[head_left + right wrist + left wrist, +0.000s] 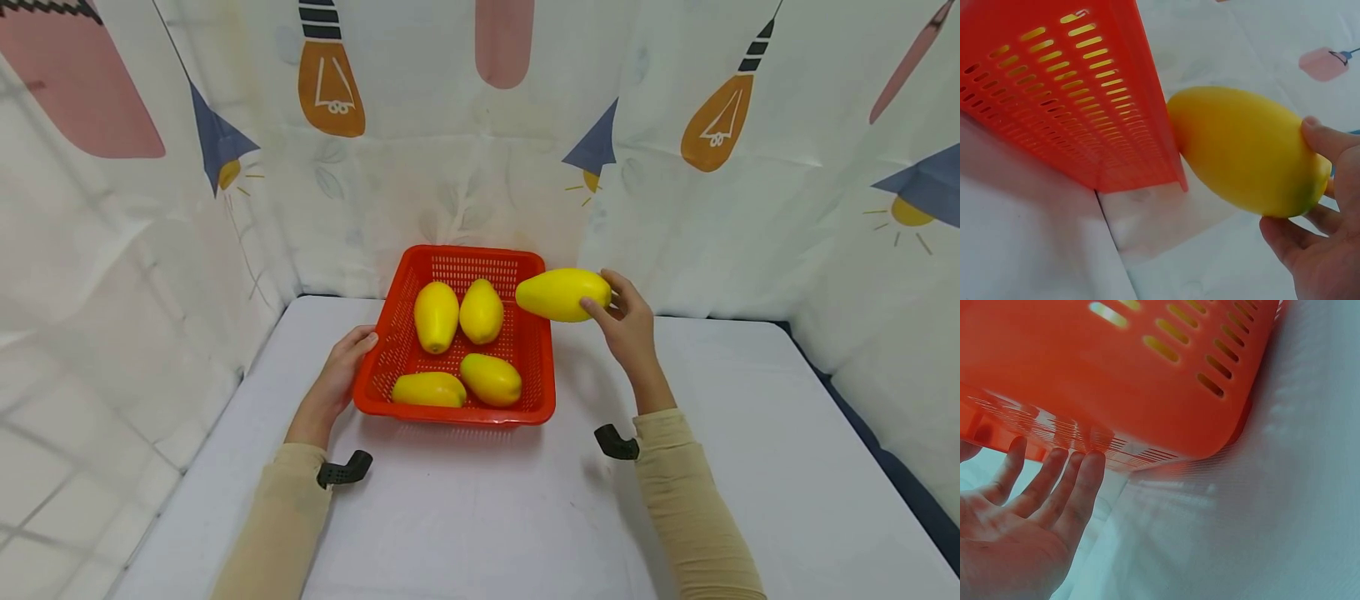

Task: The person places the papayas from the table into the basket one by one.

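Observation:
My right hand (628, 322) grips a smooth yellow papaya (558, 294) by one end, thumb on the near side. The papaya lies sideways at the right rim of a red plastic basket (546, 367), its free end over the rim. In the right wrist view, that papaya (1244, 150) has a greenish tint near the fingertips. My left hand (339, 375) holds the basket's left side by the rim. In the left wrist view its fingers (1088, 481) touch the slotted outer wall. Inside the basket lie several more yellow papayas, among them one upright at left (436, 317).
The basket stands on a white-covered table (480, 517), near its back edge. A white printed curtain (465, 167) hangs right behind it and along both sides. A dark strip (885, 450) runs along the table's right edge.

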Tool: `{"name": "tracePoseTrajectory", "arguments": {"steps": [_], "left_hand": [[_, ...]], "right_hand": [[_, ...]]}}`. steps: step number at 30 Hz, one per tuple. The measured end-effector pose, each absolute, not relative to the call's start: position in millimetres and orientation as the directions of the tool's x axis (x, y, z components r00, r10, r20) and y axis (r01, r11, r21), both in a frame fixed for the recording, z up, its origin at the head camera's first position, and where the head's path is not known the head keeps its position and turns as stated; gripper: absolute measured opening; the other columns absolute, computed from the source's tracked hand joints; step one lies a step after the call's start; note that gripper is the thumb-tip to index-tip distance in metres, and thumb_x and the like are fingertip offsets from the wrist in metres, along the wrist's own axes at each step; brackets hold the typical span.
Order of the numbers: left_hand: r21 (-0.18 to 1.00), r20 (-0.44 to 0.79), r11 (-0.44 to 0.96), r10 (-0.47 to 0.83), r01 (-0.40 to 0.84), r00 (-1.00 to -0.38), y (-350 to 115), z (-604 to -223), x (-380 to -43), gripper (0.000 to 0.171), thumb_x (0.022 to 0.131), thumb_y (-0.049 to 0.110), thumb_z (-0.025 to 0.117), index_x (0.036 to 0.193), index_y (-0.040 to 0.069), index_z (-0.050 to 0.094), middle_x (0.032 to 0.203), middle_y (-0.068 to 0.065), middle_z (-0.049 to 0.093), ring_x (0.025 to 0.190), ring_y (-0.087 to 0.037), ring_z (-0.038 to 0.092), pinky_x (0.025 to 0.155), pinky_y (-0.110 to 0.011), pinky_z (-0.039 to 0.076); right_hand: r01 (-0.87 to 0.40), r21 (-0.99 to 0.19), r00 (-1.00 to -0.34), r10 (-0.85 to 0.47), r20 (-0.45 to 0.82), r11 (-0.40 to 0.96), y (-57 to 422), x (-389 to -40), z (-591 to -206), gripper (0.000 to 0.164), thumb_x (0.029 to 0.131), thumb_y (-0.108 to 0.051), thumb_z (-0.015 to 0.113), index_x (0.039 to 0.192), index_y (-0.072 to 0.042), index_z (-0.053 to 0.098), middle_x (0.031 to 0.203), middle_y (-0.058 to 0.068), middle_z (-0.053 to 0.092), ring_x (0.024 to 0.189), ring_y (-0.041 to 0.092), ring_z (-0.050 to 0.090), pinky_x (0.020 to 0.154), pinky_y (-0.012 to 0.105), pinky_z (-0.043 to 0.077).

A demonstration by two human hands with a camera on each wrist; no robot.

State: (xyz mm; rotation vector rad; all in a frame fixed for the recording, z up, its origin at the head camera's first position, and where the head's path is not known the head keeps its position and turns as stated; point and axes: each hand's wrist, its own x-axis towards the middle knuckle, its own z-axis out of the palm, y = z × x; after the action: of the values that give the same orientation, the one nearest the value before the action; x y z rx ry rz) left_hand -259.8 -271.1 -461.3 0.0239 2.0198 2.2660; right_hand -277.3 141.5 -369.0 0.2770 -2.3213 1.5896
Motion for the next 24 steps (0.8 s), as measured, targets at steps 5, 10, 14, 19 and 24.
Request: {"name": "tracePoseTrajectory", "arguments": {"steps": [5, 10, 14, 19, 24], "left_hand": [[0.992, -0.061, -0.108, 0.086, -0.07, -0.994, -271.3, -461.2, -259.6, 0.031, 0.101, 0.035, 0.048, 0.124, 0.014, 0.05, 0.11, 0.007, 0.055, 0.099, -0.007, 0.056, 0.084, -0.016, 0.05], [0.991, -0.064, -0.116, 0.084, -0.073, -0.994, -270.5, -460.8, -259.5, 0.03, 0.101, 0.034, 0.048, 0.123, 0.014, 0.05, 0.109, 0.006, 0.056, 0.097, -0.007, 0.056, 0.084, -0.016, 0.051], [0.99, -0.07, -0.114, 0.083, -0.079, -0.994, -270.8, -460.5, -259.8, 0.032, 0.101, 0.034, 0.048, 0.124, 0.013, 0.049, 0.109, 0.006, 0.056, 0.097, -0.007, 0.056, 0.084, -0.016, 0.051], [0.991, -0.074, -0.105, 0.083, -0.082, -0.994, -271.5, -459.5, -259.3, 0.032, 0.101, 0.035, 0.048, 0.125, 0.013, 0.049, 0.109, 0.006, 0.056, 0.098, -0.007, 0.056, 0.084, -0.016, 0.051], [0.993, -0.073, -0.091, 0.082, -0.08, -0.994, -271.9, -461.2, -260.0, 0.029, 0.1, 0.038, 0.049, 0.121, 0.017, 0.051, 0.111, 0.004, 0.055, 0.099, -0.008, 0.056, 0.084, -0.016, 0.051]], "right_hand": [[-0.347, -0.867, -0.926, 0.013, 0.377, 0.358, 137.0, -278.4, -365.6, 0.054, 0.092, -0.017, 0.066, 0.14, -0.002, 0.045, 0.143, 0.015, 0.048, 0.126, 0.035, 0.052, 0.106, 0.048, 0.043], [-0.363, -0.852, -0.919, 0.005, 0.394, 0.377, 131.8, -279.0, -361.0, 0.052, 0.093, -0.016, 0.065, 0.139, -0.003, 0.046, 0.142, 0.016, 0.049, 0.126, 0.035, 0.052, 0.106, 0.047, 0.043], [-0.387, -0.842, -0.91, -0.007, 0.415, 0.377, 127.0, -279.8, -356.3, 0.05, 0.092, -0.014, 0.065, 0.138, -0.001, 0.047, 0.141, 0.017, 0.05, 0.127, 0.036, 0.052, 0.105, 0.048, 0.044], [-0.422, -0.832, -0.896, -0.028, 0.443, 0.36, 120.2, -281.5, -352.5, 0.048, 0.092, -0.011, 0.065, 0.136, 0.0, 0.049, 0.138, 0.019, 0.052, 0.127, 0.036, 0.051, 0.105, 0.05, 0.043], [-0.424, -0.825, -0.896, -0.042, 0.442, 0.374, 115.1, -281.8, -352.0, 0.047, 0.093, -0.012, 0.064, 0.136, -0.001, 0.049, 0.138, 0.019, 0.052, 0.127, 0.036, 0.051, 0.105, 0.05, 0.044]]}}
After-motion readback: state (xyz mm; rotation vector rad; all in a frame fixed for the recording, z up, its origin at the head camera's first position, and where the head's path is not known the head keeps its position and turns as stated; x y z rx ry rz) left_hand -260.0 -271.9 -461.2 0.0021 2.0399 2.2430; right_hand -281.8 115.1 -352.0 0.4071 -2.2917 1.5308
